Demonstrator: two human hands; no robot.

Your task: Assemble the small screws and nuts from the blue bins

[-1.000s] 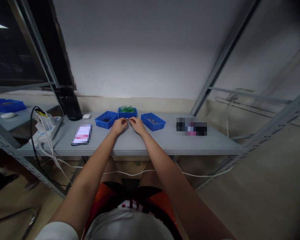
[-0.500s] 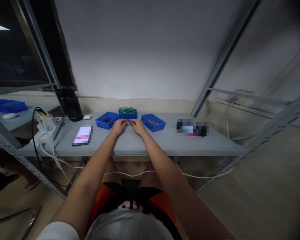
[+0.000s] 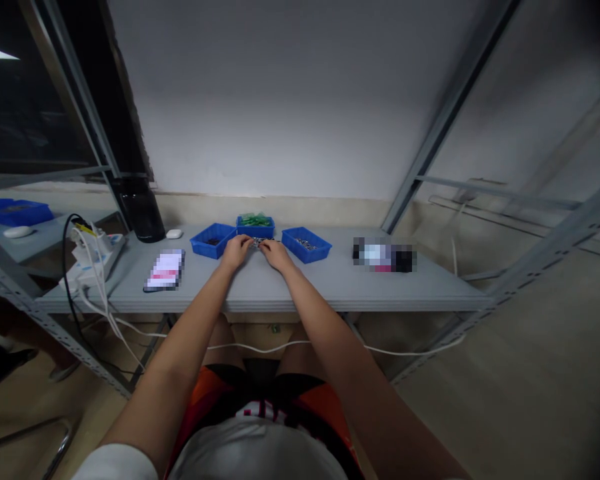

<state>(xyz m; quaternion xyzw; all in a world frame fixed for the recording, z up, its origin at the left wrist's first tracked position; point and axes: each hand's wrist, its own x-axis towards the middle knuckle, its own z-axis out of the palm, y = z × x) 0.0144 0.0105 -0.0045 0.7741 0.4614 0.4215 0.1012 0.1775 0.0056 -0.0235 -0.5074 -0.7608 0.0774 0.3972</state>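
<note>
Centrally, near the back edge of the table (image 3: 260, 287), metallic parts (image 3: 257, 243), too small to count, lay between left hand (image 3: 237, 252) and right hand (image 3: 275, 255), fingers curled, grip unclear, near three blue trays (image 3: 316, 255)

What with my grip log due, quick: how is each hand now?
Left hand: curled at the small metallic parts; whether it holds any cannot be told.
Right hand: curled beside them; grip cannot be told.

Silver parts (image 3: 257, 244) catch the light against the grey table (image 3: 350, 287) across from me. All three bins (image 3: 317, 253) are plain blue, one heaped with green pieces (image 3: 256, 219). The bottle (image 3: 144, 215) is black, the case (image 3: 174, 234) white. Orange and black mark the shorts (image 3: 210, 387); the wall (image 3: 280, 133) is pale grey above cream.
</note>
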